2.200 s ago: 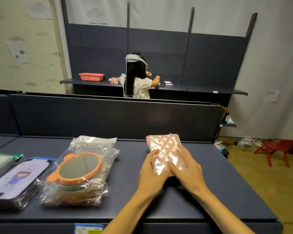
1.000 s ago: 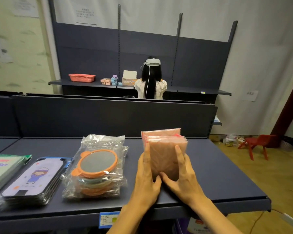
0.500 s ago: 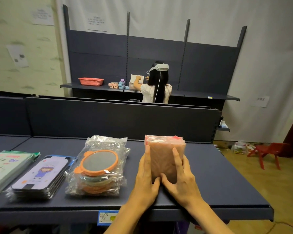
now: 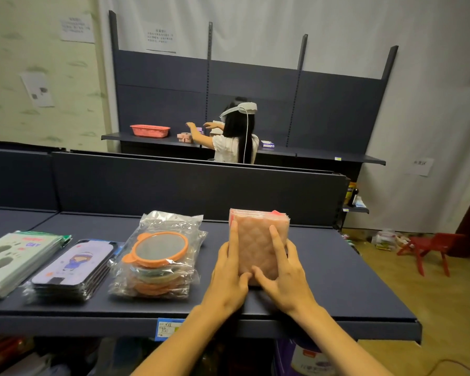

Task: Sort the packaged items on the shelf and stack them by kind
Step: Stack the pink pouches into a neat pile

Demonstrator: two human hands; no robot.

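Both hands are on the stack of pink packs (image 4: pixel 258 240), which stands on its edge on the dark shelf (image 4: pixel 350 289), right of the middle. One is the left hand (image 4: pixel 228 275), which grips the left side of the stack, with its pointing finger straight up the front and its thumb near the bottom. On the other side, the right hand (image 4: pixel 285 278) grips the right side the same way, with fingers curled round the edge. The two thumbs nearly meet low on the front of the stack.

Just left of the hands lies a pile of round mirrors (image 4: pixel 155 256) with orange rims, each in a clear bag. Left of that is a pile of phone cases (image 4: pixel 71 270) with a cartoon girl on top. At the far left edge sits a pile of green packs (image 4: pixel 14 259) with footprints on them. A blue and yellow price tag (image 4: pixel 168 328) is stuck on the near edge of the shelf.

Far behind, another person (image 4: pixel 236 134) with long dark hair reaches over a second shelf, where a red basket (image 4: pixel 149 130) sits. A red chair (image 4: pixel 429 248) stands on the floor at the right.
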